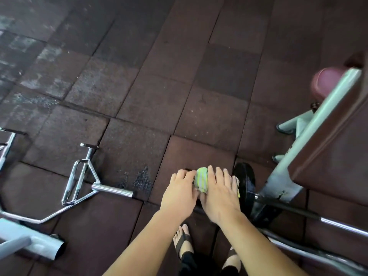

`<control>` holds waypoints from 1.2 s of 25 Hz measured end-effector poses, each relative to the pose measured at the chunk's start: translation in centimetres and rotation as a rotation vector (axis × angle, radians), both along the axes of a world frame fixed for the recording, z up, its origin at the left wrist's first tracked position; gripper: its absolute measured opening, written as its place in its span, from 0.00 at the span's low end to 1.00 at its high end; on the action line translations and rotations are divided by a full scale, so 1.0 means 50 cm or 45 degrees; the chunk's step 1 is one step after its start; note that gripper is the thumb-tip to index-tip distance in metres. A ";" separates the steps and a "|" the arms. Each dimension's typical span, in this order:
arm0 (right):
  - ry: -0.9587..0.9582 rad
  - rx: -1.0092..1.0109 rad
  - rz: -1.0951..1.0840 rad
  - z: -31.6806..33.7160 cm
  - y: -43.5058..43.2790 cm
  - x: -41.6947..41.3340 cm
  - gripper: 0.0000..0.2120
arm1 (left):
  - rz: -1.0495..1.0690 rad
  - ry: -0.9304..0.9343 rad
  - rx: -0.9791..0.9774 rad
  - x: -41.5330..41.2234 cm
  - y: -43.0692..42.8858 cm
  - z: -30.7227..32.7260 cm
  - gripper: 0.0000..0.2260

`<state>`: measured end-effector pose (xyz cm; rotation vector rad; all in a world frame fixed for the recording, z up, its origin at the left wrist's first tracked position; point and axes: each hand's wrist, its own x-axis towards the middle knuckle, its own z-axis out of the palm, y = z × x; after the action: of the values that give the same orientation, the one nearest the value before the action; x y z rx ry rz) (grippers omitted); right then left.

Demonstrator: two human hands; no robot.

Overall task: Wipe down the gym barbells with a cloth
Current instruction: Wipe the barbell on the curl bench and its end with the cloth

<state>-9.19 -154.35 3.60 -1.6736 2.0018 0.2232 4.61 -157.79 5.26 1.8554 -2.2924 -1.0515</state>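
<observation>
A green and grey striped cloth (pixel 201 180) is bunched between my two hands, low in the middle of the view. My left hand (pixel 180 193) holds its left side and my right hand (pixel 220 193) lies over its right side, fingers curled down. Both hands press on the end of a dark barbell (pixel 298 213) that runs off to the right, with a black weight plate (pixel 246 183) just right of my right hand. The bar's sleeve under the hands is hidden. A chrome triceps bar (pixel 79 188) lies on the floor to the left.
The floor is dark red rubber tiles (pixel 179 86). A grey-framed bench with brown padding (pixel 328 146) stands at the right, close to the plate. Grey tubing (pixel 29 244) lies at lower left. My sandalled feet (pixel 184 242) stand right below the hands.
</observation>
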 end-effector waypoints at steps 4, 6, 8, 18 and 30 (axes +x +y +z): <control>-0.069 -0.088 0.072 -0.020 -0.020 0.031 0.38 | 0.030 -0.042 0.064 0.016 -0.001 -0.019 0.24; -0.112 -0.116 0.102 -0.030 -0.038 0.043 0.36 | 0.062 -0.058 0.090 0.027 -0.004 -0.023 0.27; -0.107 -0.133 0.086 -0.033 -0.038 0.039 0.34 | 0.053 -0.058 0.094 0.030 -0.004 -0.022 0.28; -0.044 0.182 -0.137 -0.040 -0.112 0.000 0.23 | 0.012 0.006 0.079 0.031 0.004 -0.017 0.28; 0.021 -0.212 -0.098 -0.050 0.025 0.033 0.29 | -0.017 -0.032 0.051 0.058 -0.015 -0.021 0.26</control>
<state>-7.53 -153.09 1.10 -1.6944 2.1430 0.0439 7.52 -158.53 4.23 1.8811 -2.3171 -1.0895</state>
